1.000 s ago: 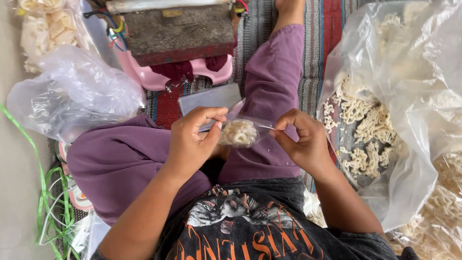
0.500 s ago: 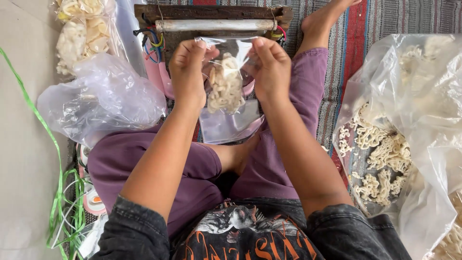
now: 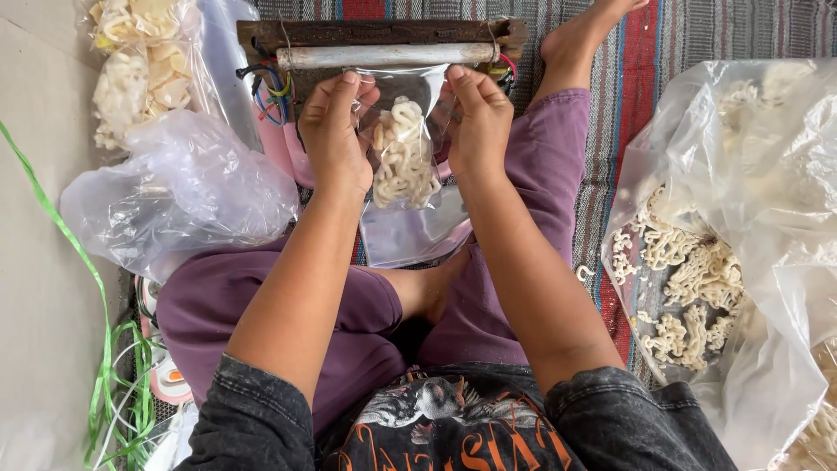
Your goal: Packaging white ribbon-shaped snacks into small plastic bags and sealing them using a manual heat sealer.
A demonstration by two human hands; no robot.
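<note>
My left hand [image 3: 336,131] and my right hand [image 3: 475,122] hold a small clear plastic bag of pale curly crackers [image 3: 403,161] by its upper corners. The bag's open top lies against the white bar [image 3: 384,56] of a wooden sealing device [image 3: 375,33] on the striped mat ahead of me. The crackers hang in the lower part of the bag, between my two hands. I sit cross-legged in purple trousers, with the bag above my knees.
A large clear sack of loose curly crackers [image 3: 689,279] lies open at my right. At my left sit an empty crumpled plastic bag [image 3: 179,196], filled cracker packets [image 3: 131,61] and green plastic string [image 3: 105,384]. A stack of flat clear bags [image 3: 405,240] lies on my lap.
Both hands have lifted the filled bag from near my lap up and forward to the sealing bar. The bag now hangs straight with its top at the bar.
</note>
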